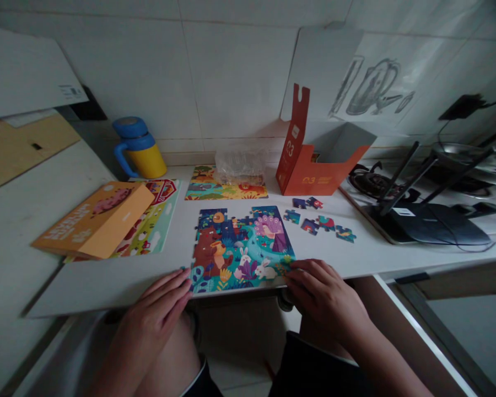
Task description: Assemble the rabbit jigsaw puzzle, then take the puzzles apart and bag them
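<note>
A partly assembled jigsaw puzzle [227, 248] with a bear, rabbits and a peacock lies flat at the counter's front edge. Its top side has a gap between the two upper corners. My left hand [159, 309] is at its lower left corner, fingers together and tips against the edge. At the lower right corner, my right hand [324, 289] has curled fingers resting on the puzzle's edge; its thumb is mostly hidden. Several loose puzzle pieces [310, 226] lie right of the puzzle, some apparently joined.
Behind stand an open orange box [322, 179] and a second puzzle picture [200, 184] under a clear plastic bag [240, 162]. Leftward are a yellow box [103, 218] on a farm picture [165, 220] and a blue-yellow flask [143, 151]. A black router [438, 223] stands right.
</note>
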